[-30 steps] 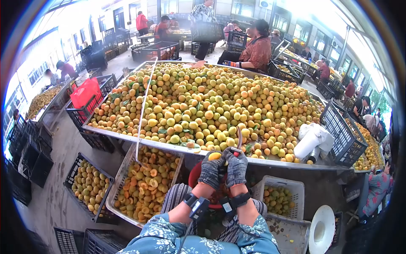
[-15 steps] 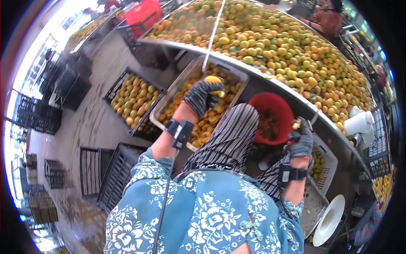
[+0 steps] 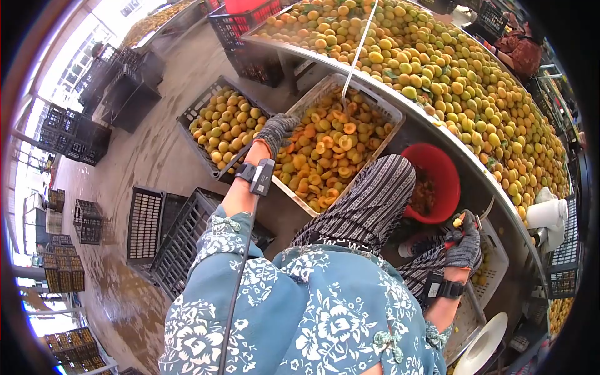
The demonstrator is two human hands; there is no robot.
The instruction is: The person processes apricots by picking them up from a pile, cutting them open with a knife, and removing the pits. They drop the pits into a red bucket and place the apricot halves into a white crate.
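My left hand (image 3: 275,132), in a dark striped glove, is over the left rim of a pale crate (image 3: 395,125) of halved apricots (image 3: 328,147). Its fingers are apart and reach toward the halves; I see nothing held in it. My right hand (image 3: 462,244), gloved too, is closed beside my knee, below the red bucket (image 3: 451,181). A curved metal blade (image 3: 487,209), apparently a knife's, sticks out from it; its handle is mostly hidden. A small yellowish piece (image 3: 459,220) shows at its fingertips. Brownish scraps lie in the bucket.
Whole apricots (image 3: 437,81) are heaped on a metal-edged table ahead. At left stands a black crate (image 3: 187,122) of whole apricots, with dark crates (image 3: 187,237) nearer me. A pale crate (image 3: 497,262) and a white round lid-like object (image 3: 484,344) are at right. Another person (image 3: 522,53) sits across the table.
My left hand has let go of the yellow apricot and moved left to the crate's rim, its fingers opening. My right hand has lowered slightly with the knife. The view has shifted.
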